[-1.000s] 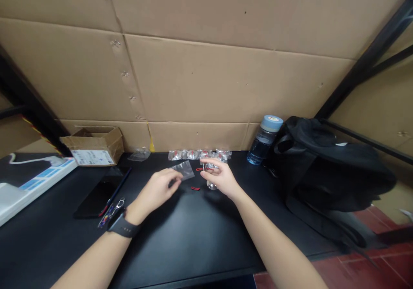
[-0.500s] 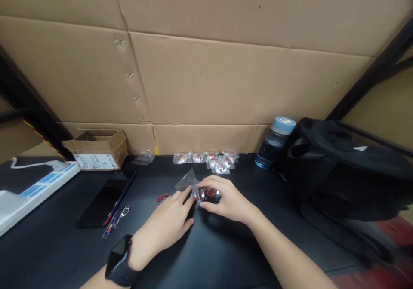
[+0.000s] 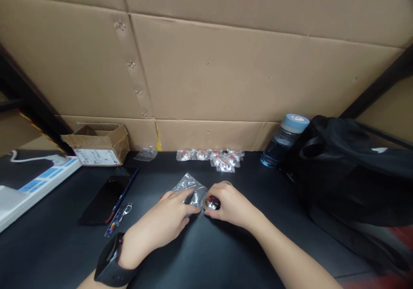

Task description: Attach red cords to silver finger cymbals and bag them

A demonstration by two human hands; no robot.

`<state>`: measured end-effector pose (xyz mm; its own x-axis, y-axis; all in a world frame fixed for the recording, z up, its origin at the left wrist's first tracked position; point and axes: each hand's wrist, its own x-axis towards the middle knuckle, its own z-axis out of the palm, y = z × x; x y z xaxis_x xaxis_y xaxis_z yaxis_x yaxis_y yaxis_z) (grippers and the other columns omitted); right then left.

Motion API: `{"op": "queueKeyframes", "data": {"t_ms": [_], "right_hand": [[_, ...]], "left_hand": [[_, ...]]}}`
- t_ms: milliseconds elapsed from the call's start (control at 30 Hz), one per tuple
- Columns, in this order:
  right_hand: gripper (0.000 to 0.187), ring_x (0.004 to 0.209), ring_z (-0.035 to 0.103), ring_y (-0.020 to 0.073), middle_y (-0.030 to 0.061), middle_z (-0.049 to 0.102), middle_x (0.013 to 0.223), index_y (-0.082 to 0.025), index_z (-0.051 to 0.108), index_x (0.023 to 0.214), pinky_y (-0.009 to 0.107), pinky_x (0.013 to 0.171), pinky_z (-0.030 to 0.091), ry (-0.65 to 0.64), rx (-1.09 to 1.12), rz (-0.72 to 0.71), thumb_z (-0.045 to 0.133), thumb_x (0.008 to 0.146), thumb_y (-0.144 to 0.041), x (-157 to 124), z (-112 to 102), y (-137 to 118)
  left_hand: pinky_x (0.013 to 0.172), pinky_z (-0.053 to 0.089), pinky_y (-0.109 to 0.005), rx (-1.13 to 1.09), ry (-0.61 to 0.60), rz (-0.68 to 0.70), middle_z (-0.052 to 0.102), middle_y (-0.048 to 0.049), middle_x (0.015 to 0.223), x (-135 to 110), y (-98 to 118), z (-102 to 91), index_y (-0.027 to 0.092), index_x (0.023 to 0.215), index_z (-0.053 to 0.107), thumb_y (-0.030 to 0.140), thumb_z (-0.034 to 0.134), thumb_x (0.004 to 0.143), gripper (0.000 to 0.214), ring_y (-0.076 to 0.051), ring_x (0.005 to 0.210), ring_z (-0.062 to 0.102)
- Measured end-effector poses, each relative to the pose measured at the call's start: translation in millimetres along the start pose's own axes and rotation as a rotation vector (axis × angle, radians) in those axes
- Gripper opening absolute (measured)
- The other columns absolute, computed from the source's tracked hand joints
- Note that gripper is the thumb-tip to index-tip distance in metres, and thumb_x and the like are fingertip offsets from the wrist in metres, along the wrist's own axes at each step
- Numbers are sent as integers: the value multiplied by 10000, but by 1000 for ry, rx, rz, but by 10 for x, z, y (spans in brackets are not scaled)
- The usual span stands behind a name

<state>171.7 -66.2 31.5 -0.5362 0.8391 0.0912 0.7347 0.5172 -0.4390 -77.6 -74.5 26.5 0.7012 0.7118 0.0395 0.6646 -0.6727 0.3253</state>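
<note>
My right hand (image 3: 230, 201) curls around a shiny, round metal piece (image 3: 212, 202), gripping it by its edges just above the table. Part of that piece is hidden by my fingers. Beside it, my left hand (image 3: 172, 211) has its fingers stretched out over a clear plastic bag (image 3: 187, 182), touching it against the table. A black smartwatch (image 3: 111, 256) is on my left wrist. Behind the hands, several silver discs with red marks in clear wrappers (image 3: 224, 160) lie by the cardboard wall. A small red cord (image 3: 161, 197) is mostly covered by my left hand.
On the left are a white power strip (image 3: 48, 181), an open cardboard box (image 3: 103, 145), a dark phone (image 3: 108, 196), a keychain (image 3: 118, 220) and a crumpled clear wrapper (image 3: 146, 153). A blue-lidded bottle (image 3: 280, 142) and black bag (image 3: 348, 173) stand right.
The metal piece has come away from the bag to the right in my right hand and turned. The bag now lies flatter under my left fingers. My view has shifted slightly.
</note>
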Motion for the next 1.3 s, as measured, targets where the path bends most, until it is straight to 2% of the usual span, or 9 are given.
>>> {"op": "queueKeyframes", "data": {"t_ms": [167,300,500,600,767,933,1033,1167,1300], "right_hand": [[257,832,644,184,37,657,959,-214,744,953,305,823,480,36,-18,-5,829,817,-416,14,54,11],[306,797,638,181,35,657,940,-222,747,1009,298,777,495,84,30,-20,848,799,-420,38,111,49],[214,847,678,163,32,693,972,-238,723,1089,268,803,515,110,215,-134,705,906,-129,47,114,63],[237,876,673,174,22,705,956,-256,719,1108,271,797,504,139,178,-120,728,898,-146,85,137,65],[506,950,634,213,32,702,1056,-284,657,1243,332,867,491,236,0,-13,868,784,-254,214,176,36],[476,1000,612,222,37,677,1098,-261,653,1206,335,850,482,301,3,47,832,771,-186,446,266,8],[458,1026,596,240,67,656,1157,-230,657,1208,364,887,475,310,-9,55,809,776,-212,497,286,20],[504,1097,575,249,68,647,1200,-262,617,1301,411,994,429,222,52,-129,794,835,-336,380,166,95],[238,1013,619,201,57,688,1075,-250,659,1218,369,947,452,190,213,-183,490,1058,-300,270,58,274]], "left_hand": [[1139,429,-469,-34,-46,81,619,12,1439,34,-16,-47,444,1193,741,28,547,896,547,-275,1401,514],[1132,438,-469,-53,-26,87,654,1,1396,58,-15,-43,430,1162,760,67,564,915,480,-274,1364,553],[1172,388,-489,-64,15,108,563,17,1509,46,-87,30,455,1307,666,21,556,879,619,-254,1388,534],[1190,365,-524,-53,4,84,506,28,1561,43,-85,54,455,1273,687,1,548,867,625,-265,1456,456],[1176,348,-628,-21,-17,1,385,10,1643,18,-14,71,441,1255,707,-28,568,812,660,-348,1547,275],[1153,303,-710,-35,-60,1,269,15,1691,-24,-14,61,475,1247,699,-50,574,784,711,-387,1561,203],[1172,299,-680,-62,-44,25,276,19,1690,-26,-82,7,447,1204,722,-13,605,803,621,-370,1567,191],[1199,308,-608,-80,1,49,351,4,1658,18,-175,-78,387,1173,706,81,716,790,490,-342,1556,247],[1138,416,-492,-90,93,69,479,-56,1551,131,-179,-67,324,1215,629,109,748,783,497,-308,1444,434]]}}
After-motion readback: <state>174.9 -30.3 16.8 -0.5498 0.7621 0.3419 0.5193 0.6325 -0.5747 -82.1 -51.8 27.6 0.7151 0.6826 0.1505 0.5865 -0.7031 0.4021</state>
